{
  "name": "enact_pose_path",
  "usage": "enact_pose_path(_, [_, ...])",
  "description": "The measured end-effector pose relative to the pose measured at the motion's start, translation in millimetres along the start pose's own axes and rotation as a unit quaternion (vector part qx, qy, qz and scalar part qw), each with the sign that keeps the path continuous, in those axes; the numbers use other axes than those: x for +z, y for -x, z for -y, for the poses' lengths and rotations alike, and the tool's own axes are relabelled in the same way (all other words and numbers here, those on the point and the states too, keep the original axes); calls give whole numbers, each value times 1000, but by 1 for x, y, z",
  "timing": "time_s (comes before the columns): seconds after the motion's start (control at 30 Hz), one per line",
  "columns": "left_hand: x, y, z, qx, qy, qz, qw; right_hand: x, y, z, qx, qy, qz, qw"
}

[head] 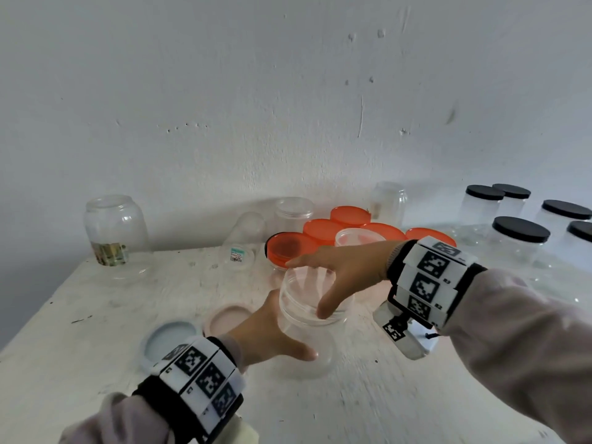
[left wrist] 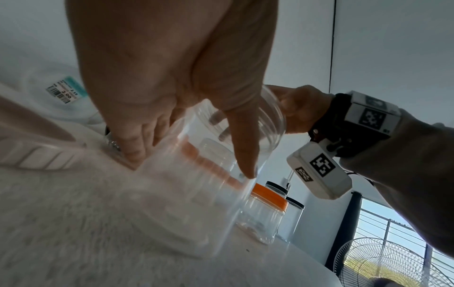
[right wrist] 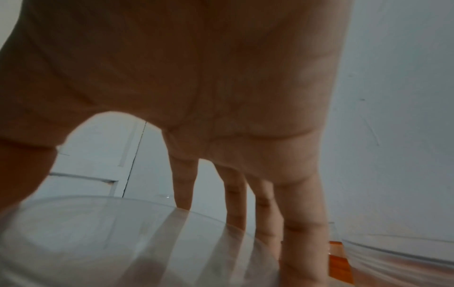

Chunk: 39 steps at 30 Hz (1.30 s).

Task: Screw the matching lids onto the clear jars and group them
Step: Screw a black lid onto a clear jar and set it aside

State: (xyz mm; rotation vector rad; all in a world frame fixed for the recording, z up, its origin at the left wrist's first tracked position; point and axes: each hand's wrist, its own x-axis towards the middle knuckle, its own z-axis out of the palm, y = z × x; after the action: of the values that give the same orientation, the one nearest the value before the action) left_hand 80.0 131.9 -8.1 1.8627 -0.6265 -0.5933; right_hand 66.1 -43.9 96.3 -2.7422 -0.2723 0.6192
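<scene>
Head view, item one: your left hand (head: 269, 334), thumb and fingers wrapped round the body of a clear plastic jar (head: 307, 341) standing upright on the white table (head: 368, 405), near its middle and toward the front edge. Item two: your right hand (head: 339, 270), fingers spread and curled down over a clear lid (head: 309, 293) seated on that jar's mouth, thumb on the near rim, fingertips on the far rim.

Handling, by judgement: thin-walled plastic, light and empty, so it will flex if squeezed and skid on the table if turned unsupported. Hold the jar low on its wall with a firm but shallow grip; take the lid by its outer rim, not its flat top. Smooth clear plastic looks slippery; the thread may cross if the lid sits tilted.

Beyond the hands: a pale pink lid (head: 229, 318) and a pale blue lid (head: 169, 339) lie flat just left of the jar. Orange lids (head: 323, 229) cluster toward the back edge, a small clear lid (head: 357, 237) among them. Open clear jars (head: 293, 211) stand along the back by the wall, one with a printed label (head: 110, 253) at the back left corner, one with a price sticker (head: 237, 254). Black-lidded jars (head: 517, 238) are already grouped at the right edge.

Left wrist view adds one orange-lidded jar (left wrist: 266, 211), capped, beside them.
</scene>
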Motion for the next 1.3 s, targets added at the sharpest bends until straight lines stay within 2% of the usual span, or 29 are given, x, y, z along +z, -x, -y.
enact_pose_path(0.2, [0,-1,9,-7,-7,-33,999,0,-2,11,15,77,18,997])
enact_pose_path(0.53, [3,-6,12,2,-21,-43,999,0,-5,17,39,132,18,990])
enact_pose_path(0.77, [2,-9,17,-6,-25,-48,999,4,-5,18,67,120,-2,990])
enact_pose_path(0.97, [2,-12,18,-10,-37,-48,998,-1,-6,19,46,133,35,989])
enact_pose_path(1.17, [3,-11,19,-3,-31,-51,998,6,-7,17,63,99,-5,993])
enact_pose_path(1.3, [4,-11,21,-3,-37,-65,997,19,-9,18,109,141,-59,982])
